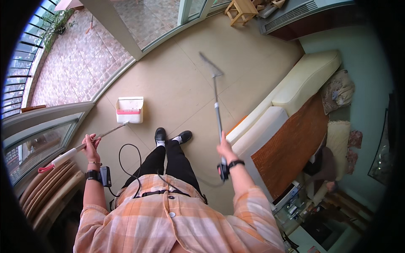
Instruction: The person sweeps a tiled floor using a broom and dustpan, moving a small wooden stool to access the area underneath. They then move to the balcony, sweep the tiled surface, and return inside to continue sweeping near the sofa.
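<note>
My left hand (91, 146) grips the metal handle of a long-handled dustpan (129, 119). Its white pan rests on the tiled floor ahead of my feet, with a pink comb-like strip of teeth across it. The white grip and pink hanging loop stick out behind the hand, to the left. My right hand (225, 147) is closed around the grey pole of a broom (217, 117). The broom's triangular head (211, 67) is over the floor farther ahead and looks blurred; whether its bristles touch the tiles I cannot tell.
A cream sofa (303, 79) with an orange-brown mat (291, 145) runs along the right. A person (324, 163) is at its near end. Sliding door frames (136, 57) border the balcony at left. Folded boards (50, 193) lean at lower left; a wooden stool (242, 12) stands far ahead.
</note>
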`<state>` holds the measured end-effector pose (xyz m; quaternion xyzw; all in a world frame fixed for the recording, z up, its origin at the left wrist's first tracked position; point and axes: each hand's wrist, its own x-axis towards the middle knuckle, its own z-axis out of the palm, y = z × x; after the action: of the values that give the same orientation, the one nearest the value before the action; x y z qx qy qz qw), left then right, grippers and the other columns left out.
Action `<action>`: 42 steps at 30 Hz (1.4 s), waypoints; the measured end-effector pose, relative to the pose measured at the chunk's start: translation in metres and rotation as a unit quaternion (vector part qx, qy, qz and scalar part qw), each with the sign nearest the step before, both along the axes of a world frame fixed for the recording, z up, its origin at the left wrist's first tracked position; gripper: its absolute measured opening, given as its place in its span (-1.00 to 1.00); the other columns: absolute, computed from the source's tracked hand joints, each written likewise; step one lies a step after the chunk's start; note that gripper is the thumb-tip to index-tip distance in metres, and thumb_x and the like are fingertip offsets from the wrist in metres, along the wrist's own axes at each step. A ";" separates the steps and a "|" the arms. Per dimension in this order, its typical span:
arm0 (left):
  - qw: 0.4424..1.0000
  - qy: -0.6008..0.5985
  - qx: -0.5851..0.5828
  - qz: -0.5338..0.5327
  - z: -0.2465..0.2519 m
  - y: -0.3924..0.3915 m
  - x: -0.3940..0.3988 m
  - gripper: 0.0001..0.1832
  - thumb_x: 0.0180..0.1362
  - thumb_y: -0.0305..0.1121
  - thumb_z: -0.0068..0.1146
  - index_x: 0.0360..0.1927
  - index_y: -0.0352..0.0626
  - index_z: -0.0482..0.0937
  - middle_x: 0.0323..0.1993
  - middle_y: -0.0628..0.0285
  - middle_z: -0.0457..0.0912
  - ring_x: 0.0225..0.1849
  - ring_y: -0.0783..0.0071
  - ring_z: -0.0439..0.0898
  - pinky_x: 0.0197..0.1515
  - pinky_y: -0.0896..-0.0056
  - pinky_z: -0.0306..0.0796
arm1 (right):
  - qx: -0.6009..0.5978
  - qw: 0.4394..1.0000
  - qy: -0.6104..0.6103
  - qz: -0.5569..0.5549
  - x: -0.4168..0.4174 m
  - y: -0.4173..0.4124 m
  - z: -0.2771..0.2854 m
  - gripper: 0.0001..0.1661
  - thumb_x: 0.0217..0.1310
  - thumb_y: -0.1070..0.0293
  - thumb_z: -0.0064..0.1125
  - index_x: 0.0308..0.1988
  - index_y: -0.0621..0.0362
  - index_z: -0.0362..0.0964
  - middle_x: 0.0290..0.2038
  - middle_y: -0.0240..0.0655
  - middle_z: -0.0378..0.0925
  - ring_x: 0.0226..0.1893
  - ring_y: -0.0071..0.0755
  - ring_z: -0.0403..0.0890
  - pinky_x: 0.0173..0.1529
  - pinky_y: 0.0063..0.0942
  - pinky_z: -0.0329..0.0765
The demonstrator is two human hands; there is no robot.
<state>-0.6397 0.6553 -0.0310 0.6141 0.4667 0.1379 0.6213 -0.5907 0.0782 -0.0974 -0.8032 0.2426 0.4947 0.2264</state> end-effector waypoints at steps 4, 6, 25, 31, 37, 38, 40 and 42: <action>0.999 -0.008 -0.013 0.029 -0.017 0.005 -0.006 -0.73 0.30 -0.20 -0.05 -0.26 -0.24 0.47 -0.29 0.14 0.60 -0.42 0.36 0.64 -0.33 0.45 0.63 | 0.046 0.999 0.016 -0.009 -0.077 0.008 0.077 -0.04 0.04 0.53 -0.11 0.39 -0.18 -0.28 -0.36 0.06 0.56 -0.56 -0.02 0.59 -0.46 -0.17 0.52; 0.999 -0.005 -0.014 0.043 -0.019 0.009 -0.008 -0.73 0.30 -0.21 -0.05 -0.26 -0.25 0.47 -0.30 0.13 0.60 -0.43 0.37 0.64 -0.34 0.46 0.63 | 0.096 0.993 0.010 -0.065 -0.088 -0.003 0.119 -0.08 0.04 0.54 -0.12 0.38 -0.19 -0.19 -0.37 0.03 0.56 -0.60 -0.06 0.57 -0.49 -0.19 0.51; 0.993 0.014 -0.020 0.111 -0.040 0.033 -0.033 -0.78 0.25 -0.28 0.03 -0.23 -0.26 0.50 -0.22 0.09 0.61 -0.47 0.33 0.65 -0.46 0.55 0.62 | 0.037 0.999 -0.011 -0.028 -0.097 0.015 0.046 0.00 -0.01 0.54 -0.09 0.38 -0.02 -0.36 -0.31 0.13 0.54 -0.62 -0.03 0.58 -0.48 -0.17 0.53; 0.995 0.017 -0.002 0.095 -0.054 0.038 -0.023 -0.82 0.21 -0.36 0.08 -0.20 -0.26 0.51 -0.22 0.12 0.62 -0.46 0.35 0.65 -0.48 0.59 0.59 | 0.105 0.975 -0.021 -0.195 -0.128 0.001 0.136 -0.11 0.02 0.57 -0.06 0.37 -0.09 -0.07 -0.56 -0.25 0.45 -0.78 -0.46 0.39 -0.71 -0.44 0.40; 0.991 0.029 -0.001 0.132 -0.057 0.035 -0.025 -0.74 0.12 -0.41 0.17 -0.16 -0.33 0.46 -0.26 0.14 0.53 -0.41 0.18 0.66 -0.46 0.50 0.63 | 0.035 0.958 -0.089 -0.269 -0.135 -0.042 0.084 -0.09 0.06 0.54 -0.04 0.38 -0.09 -0.15 -0.59 -0.31 0.43 -0.76 -0.47 0.40 -0.70 -0.44 0.41; 0.990 0.022 -0.010 0.139 -0.057 0.033 -0.025 -0.74 0.11 -0.44 0.17 -0.16 -0.34 0.45 -0.27 0.15 0.52 -0.41 0.16 0.66 -0.46 0.49 0.64 | 0.019 0.961 -0.088 -0.262 -0.129 -0.051 0.068 -0.08 0.06 0.54 -0.04 0.38 -0.08 -0.17 -0.59 -0.30 0.43 -0.75 -0.46 0.41 -0.69 -0.43 0.42; 0.987 0.081 -0.056 0.129 -0.062 0.039 -0.027 -0.76 0.07 -0.50 0.14 -0.20 -0.36 0.43 -0.24 0.13 0.49 -0.38 0.07 0.65 -0.42 0.41 0.65 | 0.005 0.963 -0.080 -0.258 -0.133 -0.054 0.057 -0.07 0.05 0.54 -0.04 0.38 -0.05 -0.19 -0.55 -0.25 0.45 -0.73 -0.42 0.44 -0.68 -0.40 0.44; 0.982 0.117 -0.115 0.095 -0.067 0.038 -0.027 -0.78 0.04 -0.55 0.12 -0.24 -0.38 0.41 -0.21 0.11 0.47 -0.36 -0.01 0.64 -0.38 0.33 0.67 | 0.004 0.959 -0.066 -0.275 -0.149 -0.038 0.046 -0.06 0.03 0.54 -0.04 0.38 -0.03 -0.21 -0.49 -0.20 0.48 -0.71 -0.36 0.47 -0.67 -0.37 0.46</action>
<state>-0.6665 0.6936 -0.0985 0.5035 0.6049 0.0687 0.6131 -0.7393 0.0399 -0.0513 -0.7354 0.4366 0.3598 0.3729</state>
